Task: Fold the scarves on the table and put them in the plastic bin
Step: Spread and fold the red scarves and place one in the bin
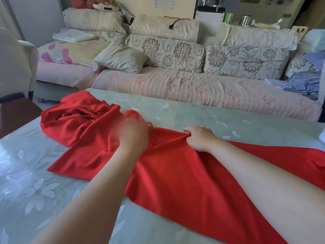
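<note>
The red scarf (175, 176) lies across the table (237, 120), bunched toward ten o'clock. The right hand (200, 138) pinches its twelve-o'clock edge. The left hand (134, 136) is blurred, so I cannot tell its grip.

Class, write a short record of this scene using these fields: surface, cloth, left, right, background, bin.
surface: table, pale green with a leaf pattern
cloth: red scarf, bunched at its far left end, the rest spread flat toward the right
left: left hand over the scarf, blurred; grip unclear
right: right hand pinches a raised ridge of the scarf
background: sofa with flowered cushions
bin: not in view
</note>
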A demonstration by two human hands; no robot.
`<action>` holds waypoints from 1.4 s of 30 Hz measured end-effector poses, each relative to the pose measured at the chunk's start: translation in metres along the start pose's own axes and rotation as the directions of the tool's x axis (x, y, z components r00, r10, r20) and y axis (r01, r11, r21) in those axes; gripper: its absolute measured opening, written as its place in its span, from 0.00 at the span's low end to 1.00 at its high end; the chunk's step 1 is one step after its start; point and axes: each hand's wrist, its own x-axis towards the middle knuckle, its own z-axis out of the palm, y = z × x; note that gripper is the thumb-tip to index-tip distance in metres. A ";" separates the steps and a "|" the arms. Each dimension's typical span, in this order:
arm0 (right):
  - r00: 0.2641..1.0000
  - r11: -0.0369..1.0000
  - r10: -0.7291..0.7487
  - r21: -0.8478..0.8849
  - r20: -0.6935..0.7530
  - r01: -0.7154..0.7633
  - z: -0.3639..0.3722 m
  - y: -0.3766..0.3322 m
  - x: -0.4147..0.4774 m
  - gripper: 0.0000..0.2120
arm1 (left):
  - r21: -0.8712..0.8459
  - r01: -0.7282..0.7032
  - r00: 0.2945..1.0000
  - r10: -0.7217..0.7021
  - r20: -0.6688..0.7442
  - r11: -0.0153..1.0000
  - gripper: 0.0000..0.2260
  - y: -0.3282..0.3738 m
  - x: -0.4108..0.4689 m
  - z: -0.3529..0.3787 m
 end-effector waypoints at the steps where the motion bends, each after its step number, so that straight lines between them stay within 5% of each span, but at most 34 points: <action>1: 1.000 1.000 0.015 -0.010 -0.010 -0.015 0.001 0.005 0.002 0.25 | -0.129 -0.101 0.994 0.096 -0.048 0.986 0.13 0.002 0.008 0.005; 3: 0.998 0.998 0.031 -0.052 -0.045 -0.034 0.004 0.013 0.004 0.23 | -0.362 -0.245 0.967 0.252 -0.027 0.899 0.15 0.010 0.019 0.015; 5: 0.996 0.997 0.054 -0.051 -0.071 -0.057 0.004 0.021 0.006 0.19 | -0.337 -0.251 0.954 0.290 0.069 0.907 0.18 0.019 0.024 0.024; 8: 0.988 0.996 0.078 -0.031 -0.133 -0.082 0.002 0.033 0.011 0.11 | -0.134 -0.161 0.956 0.188 0.225 0.978 0.22 0.018 0.038 0.034; 12: 0.952 0.993 0.078 -0.062 -0.295 -0.101 0.001 0.047 0.022 0.09 | -0.193 0.021 0.940 0.046 0.337 0.981 0.29 0.013 0.055 0.047; 16: 0.942 0.991 0.124 0.077 -0.313 -0.105 0.009 0.043 0.025 0.16 | -0.104 0.017 0.978 0.005 0.210 0.994 0.27 0.019 0.055 0.052; 20: 0.924 0.999 0.054 0.026 -0.380 -0.048 0.025 0.028 0.007 0.17 | 0.027 -0.130 0.985 0.132 -0.114 0.991 0.17 0.042 0.040 0.033; 22: 0.963 0.999 0.032 -0.001 -0.268 -0.034 0.035 0.026 -0.004 0.21 | -0.085 -0.234 0.965 0.221 -0.140 0.969 0.17 0.055 0.027 0.031; 26: 0.994 0.994 0.099 -0.051 0.056 -0.096 0.033 0.049 -0.011 0.30 | -0.202 -0.243 0.943 0.280 0.181 0.949 0.28 0.047 -0.004 0.041; 31: 0.993 0.964 0.110 -0.248 0.047 -0.095 0.016 0.056 -0.024 0.31 | -0.144 -0.242 0.942 0.268 0.200 0.960 0.29 0.019 -0.031 0.035; 36: 1.000 0.994 0.003 -0.110 0.011 -0.002 0.015 0.022 -0.071 0.29 | -0.151 -0.322 0.933 0.340 0.117 0.935 0.37 0.037 -0.055 0.017; 42: 0.977 0.988 0.147 -0.080 0.156 -0.136 0.021 0.039 -0.134 0.35 | -0.236 -0.348 0.910 0.388 0.147 0.907 0.46 0.035 -0.095 0.028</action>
